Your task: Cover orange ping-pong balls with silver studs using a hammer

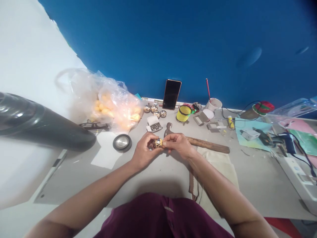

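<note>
A small yellow-orange ball [158, 142] studded with shiny metal tacks sits between the fingers and thumb of my left hand [143, 150]. My right hand [179, 144] is pinched against the ball's right side; whatever lies between its fingertips is too small to make out. Just beyond my hands stands an open white box [154, 125] full of small metal tacks. Behind that box rest several finished-looking studded balls [156, 114]. A hammer [208, 144] with a wooden handle lies behind and to the right of my right hand, its head near my fingers.
At the left, a clear plastic bag [106, 105] holds several orange balls. Nearby are a round black-rimmed disc [122, 142] and a dark cylinder [44, 122]. A phone [172, 94] leans on the wall. Rightward are a yellow cup [183, 114], cloth [219, 165] and power strip [298, 175].
</note>
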A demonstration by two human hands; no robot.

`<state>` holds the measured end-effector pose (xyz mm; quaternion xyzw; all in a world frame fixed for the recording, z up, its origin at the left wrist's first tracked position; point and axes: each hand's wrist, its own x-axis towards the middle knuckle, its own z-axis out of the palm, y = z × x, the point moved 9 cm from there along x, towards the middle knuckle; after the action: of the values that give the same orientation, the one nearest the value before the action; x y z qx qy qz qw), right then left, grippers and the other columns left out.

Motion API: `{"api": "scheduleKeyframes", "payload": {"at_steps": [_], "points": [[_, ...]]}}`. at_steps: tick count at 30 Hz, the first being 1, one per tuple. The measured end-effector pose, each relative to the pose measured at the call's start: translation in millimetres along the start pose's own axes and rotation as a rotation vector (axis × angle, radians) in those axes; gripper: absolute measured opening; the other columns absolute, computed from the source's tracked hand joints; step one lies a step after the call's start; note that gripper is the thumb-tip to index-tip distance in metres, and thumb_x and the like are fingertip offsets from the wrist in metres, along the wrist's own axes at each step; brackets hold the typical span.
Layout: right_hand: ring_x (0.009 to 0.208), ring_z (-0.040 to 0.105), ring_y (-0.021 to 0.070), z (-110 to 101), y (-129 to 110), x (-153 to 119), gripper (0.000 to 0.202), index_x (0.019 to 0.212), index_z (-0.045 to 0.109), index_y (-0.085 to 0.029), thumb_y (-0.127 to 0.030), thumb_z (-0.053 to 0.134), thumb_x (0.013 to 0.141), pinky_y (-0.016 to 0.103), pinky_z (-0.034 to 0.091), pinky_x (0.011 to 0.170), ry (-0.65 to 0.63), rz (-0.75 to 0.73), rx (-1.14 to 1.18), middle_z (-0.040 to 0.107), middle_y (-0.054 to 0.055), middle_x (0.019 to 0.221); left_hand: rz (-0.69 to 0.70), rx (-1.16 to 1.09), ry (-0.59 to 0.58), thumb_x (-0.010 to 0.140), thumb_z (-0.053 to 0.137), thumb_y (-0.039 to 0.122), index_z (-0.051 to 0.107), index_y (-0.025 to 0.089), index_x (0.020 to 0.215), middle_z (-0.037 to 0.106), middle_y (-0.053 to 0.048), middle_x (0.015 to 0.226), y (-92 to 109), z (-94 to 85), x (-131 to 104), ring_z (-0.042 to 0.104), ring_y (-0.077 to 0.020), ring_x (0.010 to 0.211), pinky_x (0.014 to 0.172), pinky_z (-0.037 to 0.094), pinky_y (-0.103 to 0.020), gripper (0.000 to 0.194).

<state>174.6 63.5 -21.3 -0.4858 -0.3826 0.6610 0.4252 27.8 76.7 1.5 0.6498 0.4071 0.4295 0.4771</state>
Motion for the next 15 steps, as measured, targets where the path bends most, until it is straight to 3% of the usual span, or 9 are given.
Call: {"api": "scheduleKeyframes", "payload": {"at_steps": [15], "points": [[0.052, 0.057, 0.0108, 1.9, -1.3, -1.6, 0.027, 0.072, 0.074, -0.015, -0.038, 0.086, 0.063, 0.023, 0.051, 0.047, 0.029, -0.044, -0.076, 0.071, 0.004, 0.066, -0.060, 0.006, 0.021, 0.072, 0.085, 0.032, 0.063, 0.020, 0.094, 0.066, -0.003, 0.097, -0.9, -1.8, -0.1, 0.063, -0.0162, 0.082, 0.074, 0.051, -0.028, 0.033]]}}
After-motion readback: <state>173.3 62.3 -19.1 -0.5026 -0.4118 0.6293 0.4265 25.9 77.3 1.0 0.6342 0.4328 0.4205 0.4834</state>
